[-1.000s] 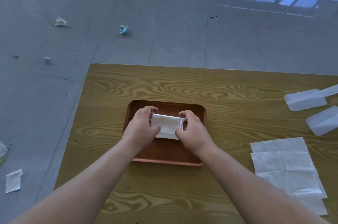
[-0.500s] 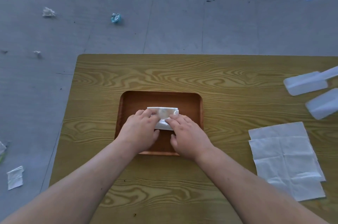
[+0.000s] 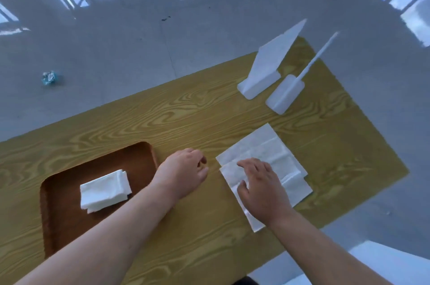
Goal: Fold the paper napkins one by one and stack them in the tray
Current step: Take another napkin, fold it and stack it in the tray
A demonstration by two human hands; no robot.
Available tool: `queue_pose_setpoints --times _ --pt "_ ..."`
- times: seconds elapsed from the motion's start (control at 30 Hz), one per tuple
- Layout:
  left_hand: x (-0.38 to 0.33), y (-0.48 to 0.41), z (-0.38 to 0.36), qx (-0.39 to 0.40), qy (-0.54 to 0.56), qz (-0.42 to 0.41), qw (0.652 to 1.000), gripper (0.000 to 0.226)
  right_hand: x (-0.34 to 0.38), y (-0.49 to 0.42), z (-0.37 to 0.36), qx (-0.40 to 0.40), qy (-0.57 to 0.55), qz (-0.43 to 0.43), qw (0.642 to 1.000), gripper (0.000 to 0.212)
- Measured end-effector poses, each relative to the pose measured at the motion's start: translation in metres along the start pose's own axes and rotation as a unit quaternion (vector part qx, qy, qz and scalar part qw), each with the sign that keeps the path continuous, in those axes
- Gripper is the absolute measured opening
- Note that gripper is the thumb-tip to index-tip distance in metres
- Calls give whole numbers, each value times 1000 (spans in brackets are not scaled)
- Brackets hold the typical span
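Small stack of folded white paper napkins [image 3: 104,189] lies in the brown wooden tray [image 3: 69,226], lower left of frame, edges roughly squared, toward the tray's upper right part. Right of centre, a loose pile of flat, unfolded white paper napkins [image 3: 267,147] sits on the yellow wood-grain desk [image 3: 186,117], sheets fanned and not aligned.

Right hand [image 3: 263,189] lies on the lower part of that pile, fingers spread and fairly straight, touching the top sheet. Grip open; nothing pinched that I can make out. Left hand [image 3: 183,173] is over bare desk between tray and pile, fingers loosely curled, grip empty.

Step, as I read it: some napkins are folded and in the tray, and the next sheet is being picked. The next move calls for parting only the top sheet from those beneath. Thin paper clings, so a light pinch at a free corner, then lay it flat on open desk for both hands to fold.

Upper right: a white plastic angled stand [image 3: 267,70] with a white plastic paddle-shaped piece [image 3: 283,93] just beside it. Upper left: a crumpled blue-and-white wad [image 3: 49,77] on the grey floor [image 3: 116,40].
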State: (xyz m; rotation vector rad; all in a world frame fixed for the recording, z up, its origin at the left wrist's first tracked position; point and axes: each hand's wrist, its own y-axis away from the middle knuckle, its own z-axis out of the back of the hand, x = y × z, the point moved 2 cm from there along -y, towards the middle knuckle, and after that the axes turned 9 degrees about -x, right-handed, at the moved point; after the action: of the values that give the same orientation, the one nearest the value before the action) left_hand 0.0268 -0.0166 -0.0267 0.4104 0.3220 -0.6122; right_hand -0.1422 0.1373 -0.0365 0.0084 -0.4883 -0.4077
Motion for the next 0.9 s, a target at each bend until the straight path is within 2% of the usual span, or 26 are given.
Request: queue_pose_setpoints --times 0.13,0.23,0.37,0.47,0.53,0.7,0.77,0.83,0.87,0.9 --pt "-56 -30 -27 36 36 6 999 33 -53 17 20 -16 4 -40 999 44" --pt "-82 -49 -48 66 39 26 997 50 -80 26 25 -17 3 -47 999 43" --pt "-100 -69 -69 63 26 69 995 64 -104 33 23 6 -1 -45 999 46" --pt "-106 -76 -76 56 8 96 994 56 -110 34 20 31 -1 -34 999 49" --pt "-108 -80 -77 49 -7 104 993 36 -112 33 20 30 -3 -31 999 49" --pt "-114 -84 -79 62 8 66 996 31 -112 29 21 41 -8 -23 999 51" --pt "-115 -82 -76 82 55 65 993 33 -114 27 23 45 -28 -34 998 51" --pt "-116 -76 -66 118 168 101 974 31 -118 27 28 21 -75 -96 992 50" --pt "-116 -73 -59 145 255 133 947 26 -121 26 31 -2 -108 -152 982 50" --pt "-116 -68 -52 173 351 166 905 20 -126 26 36 -27 -152 -218 964 53"
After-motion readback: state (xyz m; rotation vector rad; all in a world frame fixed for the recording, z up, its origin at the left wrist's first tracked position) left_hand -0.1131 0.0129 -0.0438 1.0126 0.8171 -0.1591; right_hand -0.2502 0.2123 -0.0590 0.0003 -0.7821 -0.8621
